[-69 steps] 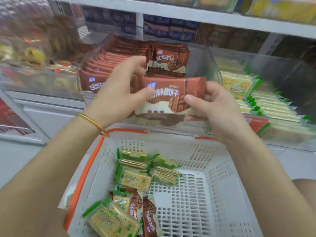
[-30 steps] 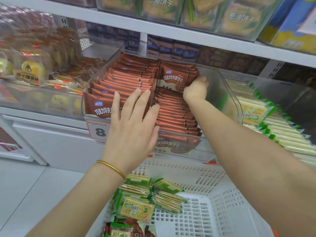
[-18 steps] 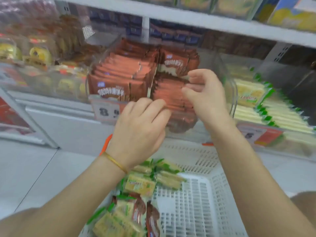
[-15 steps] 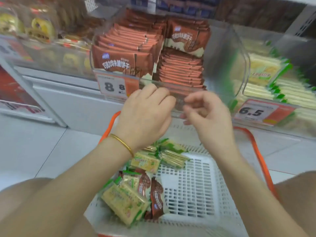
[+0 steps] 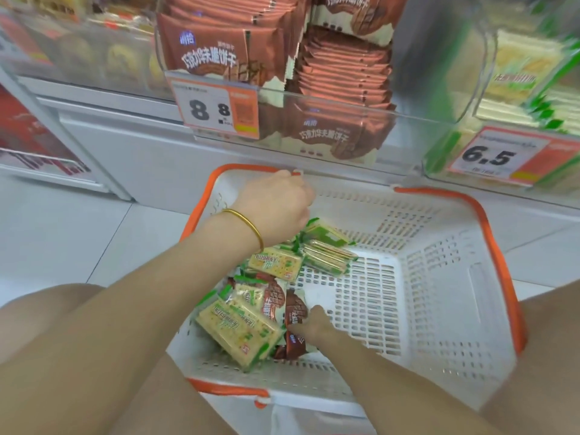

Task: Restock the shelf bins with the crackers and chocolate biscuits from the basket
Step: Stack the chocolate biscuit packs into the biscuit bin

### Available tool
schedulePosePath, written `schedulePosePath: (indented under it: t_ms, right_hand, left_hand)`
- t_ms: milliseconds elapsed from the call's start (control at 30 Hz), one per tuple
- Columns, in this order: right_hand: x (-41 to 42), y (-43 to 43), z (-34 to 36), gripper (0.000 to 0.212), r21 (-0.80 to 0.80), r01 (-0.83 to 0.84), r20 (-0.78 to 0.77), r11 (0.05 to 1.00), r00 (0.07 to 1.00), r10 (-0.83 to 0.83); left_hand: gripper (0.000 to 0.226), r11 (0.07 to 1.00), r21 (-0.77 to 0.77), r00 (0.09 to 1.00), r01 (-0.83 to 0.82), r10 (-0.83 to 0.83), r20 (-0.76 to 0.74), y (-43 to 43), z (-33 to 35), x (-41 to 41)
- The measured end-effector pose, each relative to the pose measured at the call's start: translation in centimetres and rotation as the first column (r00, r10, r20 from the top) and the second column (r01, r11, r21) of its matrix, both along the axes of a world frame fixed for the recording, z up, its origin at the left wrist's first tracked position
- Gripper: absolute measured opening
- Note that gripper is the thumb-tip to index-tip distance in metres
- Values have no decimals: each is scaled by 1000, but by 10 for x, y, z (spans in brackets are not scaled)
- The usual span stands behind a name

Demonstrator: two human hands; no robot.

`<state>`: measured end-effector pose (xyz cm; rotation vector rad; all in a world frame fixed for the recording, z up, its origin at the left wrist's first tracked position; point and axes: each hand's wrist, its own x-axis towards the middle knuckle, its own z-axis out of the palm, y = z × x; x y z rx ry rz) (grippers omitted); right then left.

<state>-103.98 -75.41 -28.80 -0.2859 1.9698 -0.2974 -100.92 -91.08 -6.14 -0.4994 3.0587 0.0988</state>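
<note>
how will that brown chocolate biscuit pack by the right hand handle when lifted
Probably light: the chocolate biscuit pack is thin and small beside the right hand. Its shiny wrapper may slip. It likely stays flat, like the stacked packs in the bin, though hard squeezing might crack it.

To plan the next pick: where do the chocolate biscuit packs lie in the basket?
In the head view, the chocolate biscuit packs lie at the near left of the basket, beside the green cracker packs, with the right hand touching them.
</note>
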Motion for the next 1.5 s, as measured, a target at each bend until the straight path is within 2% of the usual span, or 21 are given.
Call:
schedulePosePath:
  t_ms: [133,233,333,400,500,567,633,700,767,833,900,967,1033,1133,1200,1300,1367,1400,1433,1500]
  right_hand:
    - [5,-3,-7,58,58,15,-21,998,1000,-14]
    - [1,2,-8,49,39,148,60,988,987,-151]
    - [-14,10,-2,46,44,207,136,977,968,-211]
    - [-31,18,12,30,6,289,198,957,938,-284]
    - [-60,32,54,34,-122,400,314,908,884,-347]
    - [-72,38,88,35,-253,491,415,834,833,-365]
    - [-74,39,124,38,-359,614,547,703,749,-374]
    - [-74,34,155,45,-449,692,631,565,693,-347]
    - [-73,28,181,50,-534,683,641,498,711,-288]
    - [-75,23,203,52,-596,658,619,460,742,-258]
    - [-83,20,224,44,-666,645,592,374,763,-261]
    - [-95,20,246,31,-727,633,576,266,773,-265]
    - [-105,19,270,36,-782,572,523,246,818,-241]
    - [-110,10,298,42,-850,351,320,392,936,-144]
    - [-109,-3,312,38,-877,206,181,434,979,-98]
    - [-115,-29,327,33,-917,201,128,344,966,-224]
    - [-126,-52,335,29,-952,193,97,236,927,-363]
    - [-133,-65,338,25,-965,170,71,199,902,-426]
    - [-142,-80,338,20,-972,151,45,183,874,-485]
    - [-159,-112,338,23,-969,125,-23,213,815,-579]
  left_hand:
    - [29,1000,6,998,27,-27,48,2,-4,-2]
    - [27,1000,6,995,29,-29,96,4,-7,-1]
    - [26,1000,9,989,25,-26,148,7,-9,-1]
    - [25,1000,23,981,-2,-2,195,9,-11,0]
    - [31,989,114,948,-94,54,312,12,-14,-1]
    - [40,959,231,912,-165,60,405,17,-12,-3]
    - [51,870,427,894,-246,33,446,24,-7,-6]
    - [53,733,612,902,-297,5,432,29,0,-9]
    - [39,617,737,939,-277,12,343,32,8,-12]
    - [21,507,829,971,-236,86,223,31,15,-14]
    - [18,386,904,978,-182,164,127,25,25,-14]
    - [21,352,929,974,-115,225,35,15,39,-13]
    - [28,341,940,958,-24,277,-76,6,53,-9]
    - [33,367,923,887,115,381,-261,-9,69,-4]
    - [37,458,869,789,186,458,-410,-16,75,-3]
    - [49,634,733,556,247,527,-643,-22,83,-5]
    - [52,858,498,443,130,399,-803,-26,87,-4]
    - [50,946,322,466,32,271,-842,-31,87,-3]
    - [46,986,158,530,-49,160,-833,-37,84,-3]
    - [40,992,-37,669,-120,53,-741,-46,75,-4]
